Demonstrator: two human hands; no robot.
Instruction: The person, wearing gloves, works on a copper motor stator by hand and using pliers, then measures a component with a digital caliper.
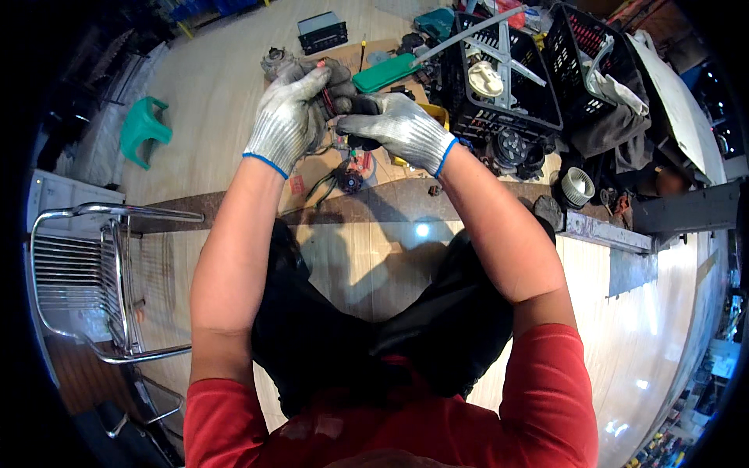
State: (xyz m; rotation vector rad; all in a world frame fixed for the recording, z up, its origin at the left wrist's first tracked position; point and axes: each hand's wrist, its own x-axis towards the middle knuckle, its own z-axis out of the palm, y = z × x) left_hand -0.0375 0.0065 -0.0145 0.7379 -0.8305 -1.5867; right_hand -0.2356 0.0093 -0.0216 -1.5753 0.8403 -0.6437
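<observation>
Both my hands wear white knit gloves with dark-coated palms and blue cuffs. My left hand is raised ahead of me, its fingers curled round a small dark piece with reddish parts. From the right, my right hand meets it, thumb and fingers closed at the same piece. Glove fingers cover most of it, so its kind cannot be made out. Below the hands lies a round dark part with wires, beside small reddish pieces. A metal part shows just beyond my left hand.
Black plastic crates full of parts stand at the right. A green flat-headed tool lies ahead, near a black box. A green stool and a metal chair are at left. A white blower wheel sits at right.
</observation>
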